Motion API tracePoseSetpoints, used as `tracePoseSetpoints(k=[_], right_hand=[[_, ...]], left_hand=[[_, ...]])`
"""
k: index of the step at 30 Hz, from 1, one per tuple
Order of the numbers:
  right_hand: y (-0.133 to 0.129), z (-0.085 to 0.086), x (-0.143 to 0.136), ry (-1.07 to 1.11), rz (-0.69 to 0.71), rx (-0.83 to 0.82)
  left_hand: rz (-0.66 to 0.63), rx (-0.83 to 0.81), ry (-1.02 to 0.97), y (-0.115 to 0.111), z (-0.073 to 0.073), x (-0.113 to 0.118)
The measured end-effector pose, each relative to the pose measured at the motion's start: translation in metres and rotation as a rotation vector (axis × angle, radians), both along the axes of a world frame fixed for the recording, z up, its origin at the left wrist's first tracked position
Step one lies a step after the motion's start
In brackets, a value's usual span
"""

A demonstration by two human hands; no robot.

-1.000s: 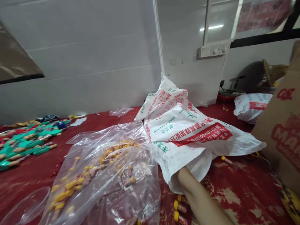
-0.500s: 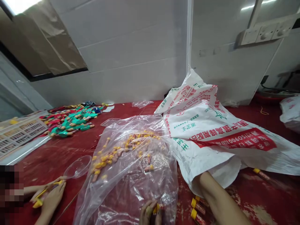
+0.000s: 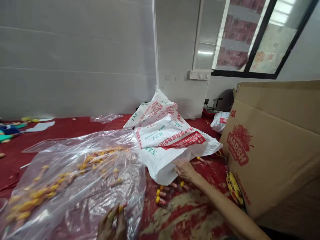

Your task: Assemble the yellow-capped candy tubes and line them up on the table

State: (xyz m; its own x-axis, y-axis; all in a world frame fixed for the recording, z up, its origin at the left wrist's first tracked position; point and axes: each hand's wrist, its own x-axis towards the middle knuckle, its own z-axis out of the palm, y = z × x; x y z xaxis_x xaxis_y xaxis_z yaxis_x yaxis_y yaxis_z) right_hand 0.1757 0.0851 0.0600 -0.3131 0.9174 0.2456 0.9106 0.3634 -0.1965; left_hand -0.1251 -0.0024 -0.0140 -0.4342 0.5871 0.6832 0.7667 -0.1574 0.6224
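My left hand (image 3: pixel 111 222), at the bottom of the view, pinches a small yellow-capped tube (image 3: pixel 121 208) over the clear plastic bag (image 3: pixel 82 203). Many similar yellow-capped pieces (image 3: pixel 51 188) lie in or under that bag. My right hand (image 3: pixel 185 169) is at the mouth of a white woven sack (image 3: pixel 162 165) with red and green print. Its fingers look stretched out against the sack's edge, and nothing shows in them. Just below this hand, several dark reddish tubes with yellow caps (image 3: pixel 161 201) lie on the red surface.
A large cardboard box (image 3: pixel 280 133) stands at the right, with a yellow and black object (image 3: pixel 234 189) at its base. Another white bag (image 3: pixel 220 121) lies farther back. At the far left are green and blue pieces (image 3: pixel 10 130). The wall (image 3: pixel 75 60) closes off the back.
The view has swung right, bringing in the box and window. My right hand has come out of the sack to its mouth. The co-worker's hands have left view; my left hand keeps its tube.
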Motion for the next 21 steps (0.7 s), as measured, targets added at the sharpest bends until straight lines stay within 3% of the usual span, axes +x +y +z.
tracePoseSetpoints(k=[2, 5, 8, 10, 13, 16, 21], right_hand=[[-0.034, -0.008, 0.016, 0.158, 0.029, -0.066], [-0.098, -0.018, 0.037, 0.537, 0.085, -0.136], [-0.149, -0.017, 0.041, 0.709, 0.099, -0.162], [-0.171, -0.014, 0.036, 0.704, 0.117, -0.176], [-0.190, -0.011, 0.028, 0.665, 0.128, -0.168], [-0.201, -0.012, 0.025, 0.607, 0.133, -0.142], [-0.211, -0.017, 0.019, 0.493, 0.213, -0.080]], left_hand=[[-0.064, 0.046, 0.023, -0.011, 0.024, 0.012], [-0.095, 0.064, -0.149, -0.032, 0.055, 0.045], [-0.450, -0.083, -0.542, -0.059, 0.069, 0.091], [-0.669, -0.202, -0.823, -0.078, 0.068, 0.121], [-0.745, -0.300, -1.052, -0.100, 0.057, 0.150], [-0.721, -0.319, -1.083, -0.111, 0.047, 0.158], [-0.732, -0.334, -0.921, -0.125, 0.045, 0.154]])
